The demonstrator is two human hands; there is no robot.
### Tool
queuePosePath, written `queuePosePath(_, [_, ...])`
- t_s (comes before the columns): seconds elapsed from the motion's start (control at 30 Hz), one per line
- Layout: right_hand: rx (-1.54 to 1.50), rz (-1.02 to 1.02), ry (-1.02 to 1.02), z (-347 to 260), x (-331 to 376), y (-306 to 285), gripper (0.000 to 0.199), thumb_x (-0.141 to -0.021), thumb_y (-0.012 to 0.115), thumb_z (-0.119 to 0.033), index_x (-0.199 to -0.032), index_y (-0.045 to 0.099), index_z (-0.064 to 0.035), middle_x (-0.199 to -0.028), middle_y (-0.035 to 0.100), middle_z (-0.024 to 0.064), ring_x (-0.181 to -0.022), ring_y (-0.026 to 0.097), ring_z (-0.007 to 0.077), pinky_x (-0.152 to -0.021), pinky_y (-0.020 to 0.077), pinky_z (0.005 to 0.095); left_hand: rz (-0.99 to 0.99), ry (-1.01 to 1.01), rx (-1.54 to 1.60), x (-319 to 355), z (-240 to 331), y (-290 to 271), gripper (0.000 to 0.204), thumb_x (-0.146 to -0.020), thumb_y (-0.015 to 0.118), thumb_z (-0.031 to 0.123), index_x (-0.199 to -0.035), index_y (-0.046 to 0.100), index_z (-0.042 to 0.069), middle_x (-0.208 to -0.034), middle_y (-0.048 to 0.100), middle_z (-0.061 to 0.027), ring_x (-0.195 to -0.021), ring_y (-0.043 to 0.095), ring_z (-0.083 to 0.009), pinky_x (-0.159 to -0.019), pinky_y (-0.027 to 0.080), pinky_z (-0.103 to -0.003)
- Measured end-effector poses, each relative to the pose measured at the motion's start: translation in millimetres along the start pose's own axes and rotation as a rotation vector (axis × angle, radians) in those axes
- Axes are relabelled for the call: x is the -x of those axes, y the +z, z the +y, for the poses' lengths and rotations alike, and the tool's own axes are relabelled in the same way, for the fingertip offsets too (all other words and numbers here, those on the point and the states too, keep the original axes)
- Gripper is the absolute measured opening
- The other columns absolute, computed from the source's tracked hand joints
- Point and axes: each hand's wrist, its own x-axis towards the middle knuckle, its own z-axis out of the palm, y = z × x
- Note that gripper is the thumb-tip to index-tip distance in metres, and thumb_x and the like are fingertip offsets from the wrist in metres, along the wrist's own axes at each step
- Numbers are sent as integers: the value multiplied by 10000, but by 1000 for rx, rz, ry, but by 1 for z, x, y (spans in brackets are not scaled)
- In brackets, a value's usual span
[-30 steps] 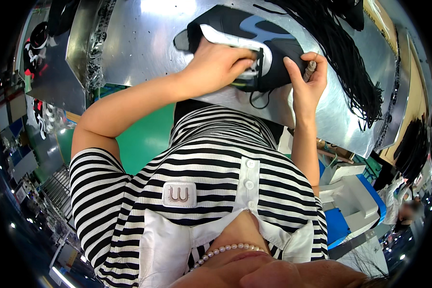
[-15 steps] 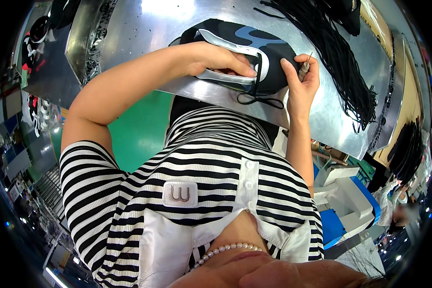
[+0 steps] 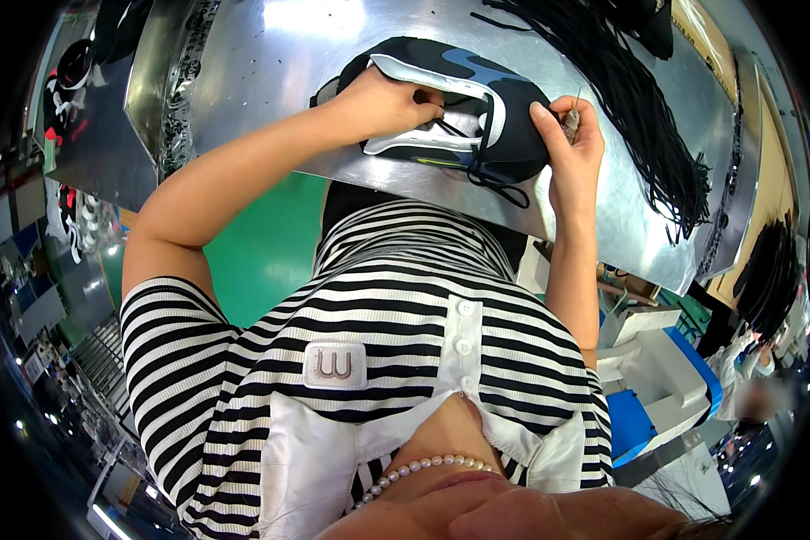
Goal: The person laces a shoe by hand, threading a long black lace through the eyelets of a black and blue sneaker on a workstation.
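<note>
A black shoe upper (image 3: pixel 520 126) with blue patches and a white inner edge lies on its sole side, toe to the right, near the table's front edge. Over its opening, my left hand (image 3: pixel 380 110) is closed, thumb and finger pinching a black lace (image 3: pixel 453 130) that runs inside. The same lace crosses the front of the opening, and its loop (image 3: pixel 506 187) hangs on the near side. At the toe, my right hand (image 3: pixel 574 148) steadies the shoe with the thumb. Its curled fingers also hold an awl (image 3: pixel 572 124) with a wrapped handle, thin needle pointing up.
The metal table (image 3: pixel 243 81) carries a thick bundle of black laces (image 3: pixel 634 112) to the right of the shoe. Another black bundle (image 3: pixel 769 274) hangs farther right. A blue and white bin-like object (image 3: pixel 661 387) stands low on the right, with another person (image 3: pixel 754 396) beyond.
My left hand has drawn back leftward from the front of the shoe opening, and a lace strand now stretches from its fingers. My right hand stays at the toe with the awl.
</note>
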Motion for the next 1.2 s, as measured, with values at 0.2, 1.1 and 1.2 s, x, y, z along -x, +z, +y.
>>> queuePosePath(0.2, [-3, -2, 12, -1, -2, -2, 234, -836, 782, -100, -948, 581, -56, -821, 544, -45, -720, 467, 27, -640, 384, 177, -157, -23, 275, -5, 9, -7, 148, -855, 728, 187, -903, 699, 49, -870, 676, -17, -825, 621, -128, -804, 496, -290])
queuePosePath(1.1, [-40, -37, 92, 9, -6, -15, 214, -860, 764, -148, -962, 587, -84, -805, 542, -55, -680, 463, 21, -585, 355, 176, 303, 173, -127, 21, 22, -44, 77, -878, 631, 64, -905, 639, -7, -812, 632, -138, -662, 595, -262, -631, 483, -365])
queuePosePath(1.2, [-79, -8, 98, 9, -4, -22, 190, -876, 751, -161, -966, 596, -99, -789, 532, -72, -655, 455, 5, -540, 334, 170, 466, 208, -275, 23, 11, -81, 84, -907, 641, 55, -971, 622, 3, -817, 613, -97, -643, 549, -128, -597, 457, -262])
